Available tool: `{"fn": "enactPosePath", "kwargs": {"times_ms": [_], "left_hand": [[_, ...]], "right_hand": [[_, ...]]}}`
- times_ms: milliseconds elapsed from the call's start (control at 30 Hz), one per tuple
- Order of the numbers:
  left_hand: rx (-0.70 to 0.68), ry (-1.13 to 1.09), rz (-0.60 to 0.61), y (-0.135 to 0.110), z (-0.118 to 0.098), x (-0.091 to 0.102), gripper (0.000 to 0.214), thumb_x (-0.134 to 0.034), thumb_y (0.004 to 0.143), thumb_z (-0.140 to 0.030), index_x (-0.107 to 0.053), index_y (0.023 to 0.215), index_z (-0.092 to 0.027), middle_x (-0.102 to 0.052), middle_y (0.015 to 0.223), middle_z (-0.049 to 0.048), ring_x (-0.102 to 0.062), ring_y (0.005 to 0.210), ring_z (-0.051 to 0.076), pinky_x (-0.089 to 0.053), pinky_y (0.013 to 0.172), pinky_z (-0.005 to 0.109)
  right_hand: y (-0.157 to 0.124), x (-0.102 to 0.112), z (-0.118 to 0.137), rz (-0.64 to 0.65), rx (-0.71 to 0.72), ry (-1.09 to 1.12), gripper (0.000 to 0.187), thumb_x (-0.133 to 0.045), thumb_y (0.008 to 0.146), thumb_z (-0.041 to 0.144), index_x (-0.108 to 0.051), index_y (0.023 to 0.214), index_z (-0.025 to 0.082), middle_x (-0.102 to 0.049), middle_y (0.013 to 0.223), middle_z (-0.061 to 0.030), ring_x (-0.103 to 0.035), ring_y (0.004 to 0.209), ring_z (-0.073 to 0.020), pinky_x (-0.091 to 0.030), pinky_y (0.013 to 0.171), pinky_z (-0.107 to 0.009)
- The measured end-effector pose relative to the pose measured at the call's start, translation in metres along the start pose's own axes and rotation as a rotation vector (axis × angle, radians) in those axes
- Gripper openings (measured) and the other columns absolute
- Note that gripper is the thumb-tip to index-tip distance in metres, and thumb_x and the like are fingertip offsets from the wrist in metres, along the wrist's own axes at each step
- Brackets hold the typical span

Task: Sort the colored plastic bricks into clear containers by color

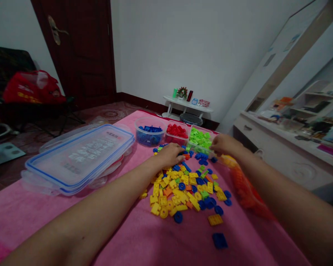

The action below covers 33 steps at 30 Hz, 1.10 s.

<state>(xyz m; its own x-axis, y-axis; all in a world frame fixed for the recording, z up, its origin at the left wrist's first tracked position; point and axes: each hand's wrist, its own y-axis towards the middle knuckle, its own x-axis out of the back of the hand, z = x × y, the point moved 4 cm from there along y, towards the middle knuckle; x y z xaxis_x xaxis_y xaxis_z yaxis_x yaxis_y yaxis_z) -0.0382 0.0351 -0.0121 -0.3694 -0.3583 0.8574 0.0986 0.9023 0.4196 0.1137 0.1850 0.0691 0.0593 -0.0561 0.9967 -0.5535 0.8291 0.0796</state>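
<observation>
A loose pile of building bricks [180,184], mostly yellow with blue, orange and green ones, lies on the pink cloth [161,240]. At the pile's far left part, my left hand [170,154] rests palm down, with fingers bent and thumb apart over the bricks. My right hand [223,144] is at the near right corner of the box of green bricks [199,137]. Its fingers are pinched together and point down; what they hold, if anything, is hidden. Beside that box stand a box of red bricks [177,130] and a round tub of blue bricks [150,135].
Stacked clear lids with blue rims [83,157] lie at the left. An orange net bag [245,188] is under my right forearm. One blue brick [219,241] lies near the front. A white drawer cabinet [283,147] stands right, a small white shelf table [187,102] behind.
</observation>
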Motion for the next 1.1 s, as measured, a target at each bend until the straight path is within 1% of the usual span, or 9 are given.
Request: {"fn": "enactPosePath", "kwargs": {"times_ms": [100, 300, 467, 600, 700, 767, 867, 1000, 1100], "left_hand": [[-0.021, 0.033, 0.025, 0.0, 0.0, -0.004, 0.039, -0.046, 0.085, -0.035, -0.063, 0.113, -0.013, -0.064, 0.107, 0.0146, -0.056, 0.104, 0.024, -0.041, 0.092, 0.034], [0.02, -0.002, 0.06, 0.004, 0.007, -0.008, 0.027, -0.053, 0.078, -0.025, -0.07, 0.099, -0.019, -0.069, 0.095, 0.0078, -0.059, 0.096, 0.021, -0.041, 0.09, 0.031], [0.095, -0.067, 0.061, 0.003, 0.003, -0.006, 0.026, -0.052, 0.069, -0.013, -0.071, 0.087, -0.018, -0.07, 0.087, 0.0043, -0.061, 0.085, 0.017, -0.044, 0.078, 0.025], [0.139, -0.154, 0.043, 0.001, 0.0, -0.004, 0.032, -0.048, 0.067, -0.01, -0.069, 0.091, -0.018, -0.07, 0.084, 0.0019, -0.061, 0.075, 0.014, -0.044, 0.067, 0.022], [0.155, -0.14, 0.026, 0.0, 0.001, -0.002, 0.032, -0.047, 0.065, -0.011, -0.068, 0.089, -0.019, -0.07, 0.081, 0.0017, -0.061, 0.073, 0.015, -0.043, 0.064, 0.022], [0.175, -0.095, 0.013, -0.001, 0.0, 0.001, 0.028, -0.048, 0.065, -0.014, -0.069, 0.084, -0.019, -0.069, 0.078, 0.0023, -0.061, 0.072, 0.016, -0.042, 0.062, 0.023], [0.227, -0.039, -0.029, -0.003, -0.001, 0.008, 0.023, -0.049, 0.069, -0.02, -0.069, 0.08, -0.02, -0.069, 0.076, 0.0037, -0.061, 0.07, 0.018, -0.043, 0.062, 0.025], [0.285, -0.035, -0.074, -0.004, -0.003, 0.013, 0.025, -0.05, 0.073, -0.025, -0.069, 0.089, -0.02, -0.069, 0.08, 0.0047, -0.061, 0.072, 0.017, -0.043, 0.065, 0.025], [0.282, -0.061, -0.068, -0.003, -0.001, 0.011, 0.028, -0.051, 0.073, -0.023, -0.068, 0.095, -0.021, -0.07, 0.082, 0.0036, -0.061, 0.075, 0.017, -0.043, 0.066, 0.024]], "right_hand": [[-0.026, -0.018, 0.002, 0.146, 0.028, -0.248, 0.007, -0.063, 0.068, 0.017, -0.068, 0.064, 0.013, -0.065, 0.06, -0.0115, -0.065, 0.067, -0.0229, -0.044, 0.063, -0.031], [-0.051, -0.043, 0.01, 0.103, 0.037, -0.272, 0.02, -0.058, 0.071, 0.017, -0.069, 0.087, 0.012, -0.066, 0.096, -0.0215, -0.064, 0.087, -0.0308, -0.045, 0.067, -0.036], [-0.059, -0.044, 0.025, 0.085, 0.031, -0.226, 0.019, -0.058, 0.069, 0.02, -0.07, 0.084, 0.02, -0.068, 0.092, -0.0131, -0.064, 0.084, -0.0267, -0.043, 0.062, -0.031], [-0.064, -0.041, 0.047, -0.028, 0.052, -0.054, 0.017, -0.057, 0.073, 0.028, -0.07, 0.083, 0.026, -0.069, 0.087, -0.0072, -0.062, 0.082, -0.0232, -0.04, 0.062, -0.028], [-0.064, -0.048, 0.067, -0.132, 0.151, 0.071, 0.027, -0.054, 0.075, 0.026, -0.066, 0.099, 0.027, -0.068, 0.097, -0.0049, -0.06, 0.09, -0.0216, -0.041, 0.069, -0.028], [-0.062, -0.057, 0.079, -0.162, 0.259, 0.14, 0.038, -0.052, 0.075, 0.02, -0.061, 0.111, 0.026, -0.065, 0.108, -0.0049, -0.057, 0.098, -0.0206, -0.04, 0.078, -0.028], [-0.056, -0.071, 0.088, -0.15, 0.367, 0.184, 0.04, -0.052, 0.073, 0.014, -0.06, 0.112, 0.02, -0.062, 0.11, -0.0073, -0.053, 0.104, -0.0196, -0.037, 0.086, -0.027], [-0.053, -0.078, 0.082, -0.184, 0.294, 0.179, 0.032, -0.052, 0.073, 0.015, -0.062, 0.104, 0.019, -0.063, 0.094, -0.0069, -0.054, 0.094, -0.0196, -0.037, 0.082, -0.028], [-0.053, -0.08, 0.074, -0.186, 0.231, 0.225, 0.024, -0.053, 0.073, 0.018, -0.062, 0.095, 0.02, -0.065, 0.089, -0.0044, -0.056, 0.087, -0.0183, -0.038, 0.075, -0.027]]}}
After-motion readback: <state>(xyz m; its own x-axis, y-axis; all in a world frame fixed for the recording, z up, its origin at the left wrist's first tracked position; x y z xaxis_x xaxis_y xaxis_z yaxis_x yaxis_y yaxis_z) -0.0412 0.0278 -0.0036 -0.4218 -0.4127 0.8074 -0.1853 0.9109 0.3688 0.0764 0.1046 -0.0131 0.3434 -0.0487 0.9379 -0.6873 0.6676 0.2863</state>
